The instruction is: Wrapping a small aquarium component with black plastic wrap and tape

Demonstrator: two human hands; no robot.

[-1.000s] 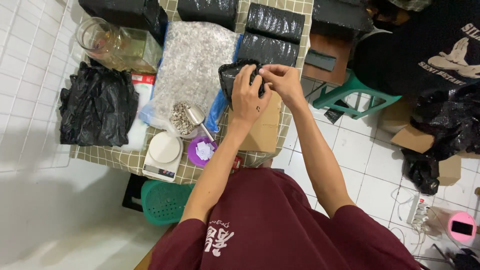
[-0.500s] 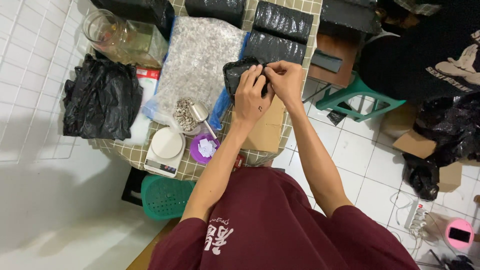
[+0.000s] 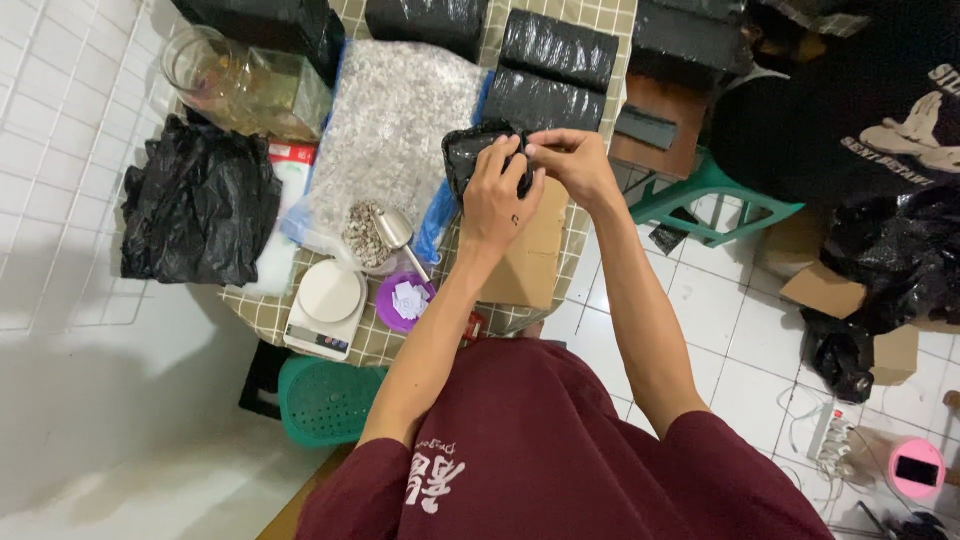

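Your left hand [image 3: 497, 195] is wrapped around a small black plastic packet [image 3: 470, 152], holding it just above the checked tabletop [image 3: 262, 312], while your right hand [image 3: 568, 165] pinches narrowly at the packet's top edge, fingertips closed on the plastic beside your left thumb. It looks as if you are folding or sealing the mouth of this one, so judge it filled but not yet finished. Behind it, at the far side of the tabletop, several flat black packets [image 3: 558, 45] already lie in a row, and that seems to be the done pile. What is left appears plentiful: the big clear bag of pale granules [image 3: 395, 120] is full, and the small clear container with a metal scoop [image 3: 393, 230] in it, just left of your left forearm, holds a portion. The white kitchen scale [image 3: 326, 305] sits bare near the tabletop's front edge, touching nothing but the cloth, with a purple lid holding paper slips [image 3: 405, 300] just beside it. A heap of black plastic bags [image 3: 195, 205] waits at the left edge. Whether the packet in hand has a slip inside cannot be told.
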